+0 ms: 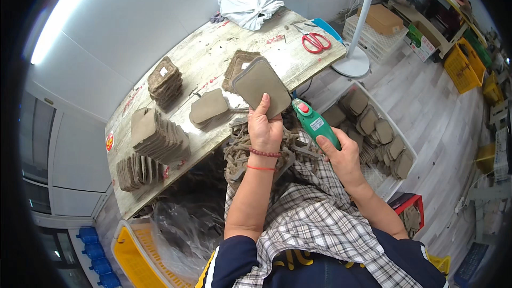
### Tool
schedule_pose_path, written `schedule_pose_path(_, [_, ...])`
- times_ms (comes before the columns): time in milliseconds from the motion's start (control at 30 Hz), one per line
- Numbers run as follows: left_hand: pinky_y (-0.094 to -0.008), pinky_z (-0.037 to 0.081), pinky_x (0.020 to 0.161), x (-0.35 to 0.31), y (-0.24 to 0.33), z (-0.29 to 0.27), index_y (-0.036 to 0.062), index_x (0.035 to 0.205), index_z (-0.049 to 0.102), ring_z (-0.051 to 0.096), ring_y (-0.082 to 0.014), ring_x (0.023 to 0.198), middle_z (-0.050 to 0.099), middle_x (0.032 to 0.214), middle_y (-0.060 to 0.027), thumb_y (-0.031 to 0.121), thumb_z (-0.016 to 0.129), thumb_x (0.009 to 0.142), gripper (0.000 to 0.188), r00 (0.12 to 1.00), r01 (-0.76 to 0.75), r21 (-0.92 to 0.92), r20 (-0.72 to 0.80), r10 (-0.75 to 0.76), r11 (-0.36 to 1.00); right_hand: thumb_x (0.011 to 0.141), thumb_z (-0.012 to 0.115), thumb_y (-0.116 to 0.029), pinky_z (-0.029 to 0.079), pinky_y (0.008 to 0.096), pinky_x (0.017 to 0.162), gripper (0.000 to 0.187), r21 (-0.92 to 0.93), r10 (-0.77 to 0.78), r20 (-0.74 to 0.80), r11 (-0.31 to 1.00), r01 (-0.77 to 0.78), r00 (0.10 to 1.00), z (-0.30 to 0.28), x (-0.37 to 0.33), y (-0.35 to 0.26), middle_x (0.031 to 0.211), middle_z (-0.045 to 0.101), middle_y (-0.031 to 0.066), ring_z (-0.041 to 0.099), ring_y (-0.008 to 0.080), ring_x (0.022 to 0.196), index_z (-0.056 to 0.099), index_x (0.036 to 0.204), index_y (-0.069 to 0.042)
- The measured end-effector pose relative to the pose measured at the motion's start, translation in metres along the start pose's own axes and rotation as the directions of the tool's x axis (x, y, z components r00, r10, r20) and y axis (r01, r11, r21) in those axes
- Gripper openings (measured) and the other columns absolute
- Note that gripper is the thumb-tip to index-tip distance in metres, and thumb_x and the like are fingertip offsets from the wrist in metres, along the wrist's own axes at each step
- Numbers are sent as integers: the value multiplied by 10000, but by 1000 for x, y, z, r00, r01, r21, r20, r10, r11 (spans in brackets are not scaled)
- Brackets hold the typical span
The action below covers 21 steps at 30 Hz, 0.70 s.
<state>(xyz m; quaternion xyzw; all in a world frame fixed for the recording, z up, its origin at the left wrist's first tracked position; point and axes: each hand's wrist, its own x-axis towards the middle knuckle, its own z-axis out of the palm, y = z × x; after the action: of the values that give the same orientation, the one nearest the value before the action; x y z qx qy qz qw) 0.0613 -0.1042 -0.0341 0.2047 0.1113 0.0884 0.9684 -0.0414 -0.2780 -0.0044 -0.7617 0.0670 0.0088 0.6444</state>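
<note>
My left hand (265, 129) grips a taupe rounded-square fabric pad (258, 86) by its lower edge, thumb on top. In my right hand (344, 154) is a green handheld electric cutter (316, 124) with a pink button. Its dark tip is close to the pad's right edge; whether they touch I cannot tell. Brown strip trimmings (240, 152) pile up on my lap below the left hand. Behind the pad lies a small brown pad stack (240, 66). To the left on the table are a few pads (209, 105) and taller stacks of similar pads (160, 133).
Red-handled scissors (314, 41) and a white plastic bag (250, 4) lie on the wooden table (205, 146). A white crate (409, 152) full of pads stands at my right. A fan base (352, 63) is beyond it. At lower left is a yellow basket (130, 256) with clear plastic sheeting.
</note>
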Motion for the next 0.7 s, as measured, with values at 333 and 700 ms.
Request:
schedule_pose_path(333, [-372, 517, 919, -28, -11, -3, 64, 1227, 523, 611, -213, 1065, 618, 1171, -62, -13, 616, 892, 356, 987, 132, 94, 78, -140, 987, 865, 707, -401, 432, 239, 567, 477, 36, -58, -34, 998, 59, 998, -5, 12, -13, 709, 600, 6, 505, 65, 593, 645, 1089, 15])
schedule_pose_path(700, [-368, 554, 848, -33, 18, -15, 33, 1171, 559, 657, -212, 992, 653, 1119, -99, -48, 607, 870, 315, 939, 222, 325, 181, -291, 919, 874, 708, -345, 418, 212, 532, 419, 40, -48, 104, 998, 44, 993, -38, 23, -24, 726, 596, -11, 501, 43, 592, 645, 1092, 7])
